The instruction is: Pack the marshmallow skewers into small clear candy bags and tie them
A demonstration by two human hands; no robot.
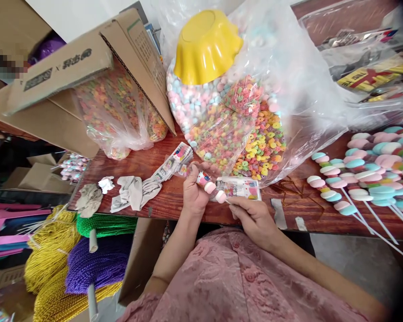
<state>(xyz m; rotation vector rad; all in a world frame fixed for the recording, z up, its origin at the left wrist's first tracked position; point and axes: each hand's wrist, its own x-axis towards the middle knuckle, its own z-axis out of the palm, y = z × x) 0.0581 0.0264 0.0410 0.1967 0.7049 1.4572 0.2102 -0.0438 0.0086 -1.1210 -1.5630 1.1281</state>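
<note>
My left hand (195, 190) is closed on a small printed clear plastic bag (204, 179), its thumb lying along the side. Pink and white marshmallows (209, 187) show at the mouth of this bag. Between my two hands is the lower end of a marshmallow skewer (220, 197), whose upper part seems to be inside the bag. My right hand (253, 219) pinches the thin stick just below the last marshmallow. More flat printed bags (240, 187) lie on the table behind my right hand, and a stack of printed bags (177, 156) lies to the left.
Behind my hands sits a big clear bag of ring gummies (265, 138) and marshmallows, topped by a yellow bowl (208, 47). Finished marshmallow skewers (372, 165) are piled at right. A cardboard box (141, 62), grey gloves (134, 192) and the table's front edge lie leftward.
</note>
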